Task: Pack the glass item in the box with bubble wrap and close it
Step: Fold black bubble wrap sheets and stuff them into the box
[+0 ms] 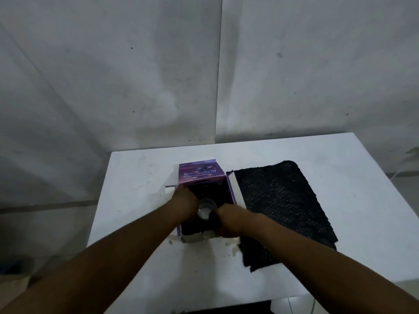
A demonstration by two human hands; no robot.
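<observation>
While the purple box [205,177] is standing open on the white worktop [140,173], lined inside with black bubble wrap, the glass [205,209] is sitting within it between the 2 hands. The left hand [184,201] is reaching into the box beside the glass and its grip cannot be told, the right hand [227,219] is curling its grip on the wrap at the box's near right edge, and 1 loose sheet of black bubble wrap [283,207] is lying flat just right of the box.

On the table [140,257], the box [199,175] holds the glass [205,210], with the bubble wrap sheet [283,207] just right.
</observation>
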